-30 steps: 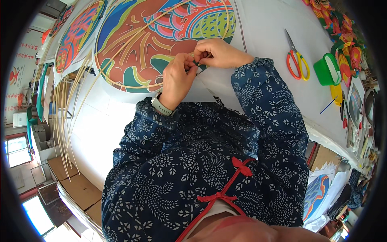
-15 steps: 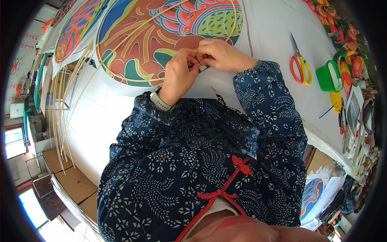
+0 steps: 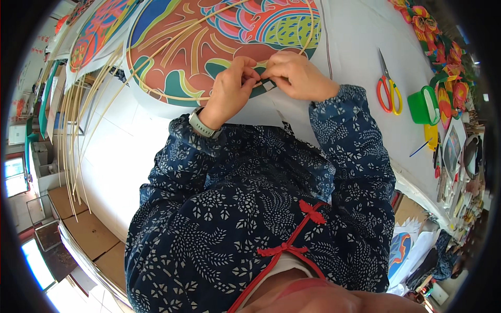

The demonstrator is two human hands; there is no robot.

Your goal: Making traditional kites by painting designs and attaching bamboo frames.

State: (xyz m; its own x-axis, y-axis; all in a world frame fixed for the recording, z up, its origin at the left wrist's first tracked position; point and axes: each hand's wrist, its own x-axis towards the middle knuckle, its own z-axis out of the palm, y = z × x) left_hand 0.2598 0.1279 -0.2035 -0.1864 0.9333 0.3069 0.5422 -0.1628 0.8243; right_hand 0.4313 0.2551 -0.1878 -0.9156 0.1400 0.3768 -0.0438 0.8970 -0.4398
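A painted oval panel [image 3: 193, 52] in brown, green, blue and pink lies in front of me on the white table. A thin bamboo strip [image 3: 180, 98] curves along its edge and runs in under my fingers. My left hand [image 3: 233, 88], a pale watch on its wrist, is closed in a pinch on that strip at the panel's near edge. Close beside it, my right hand [image 3: 295, 74] pinches the strip too, thumb and fingertips together. Just under the right fingertips a small whitish piece [image 3: 269, 84] shows at the rim. The fingers partly hide the pinched spot.
Scissors [image 3: 389, 88] with red and yellow handles lie to the right, beside a green container [image 3: 424, 105]. Long loose bamboo strips [image 3: 78, 135] hang off to the left. Colourful decorations [image 3: 441, 62] line the far right. Cardboard boxes [image 3: 94, 229] stand lower left.
My right hand has shifted slightly right and down, opening a little more of the rim to view. The whitish piece beneath its fingertips shows more clearly. Both hands keep their pinch.
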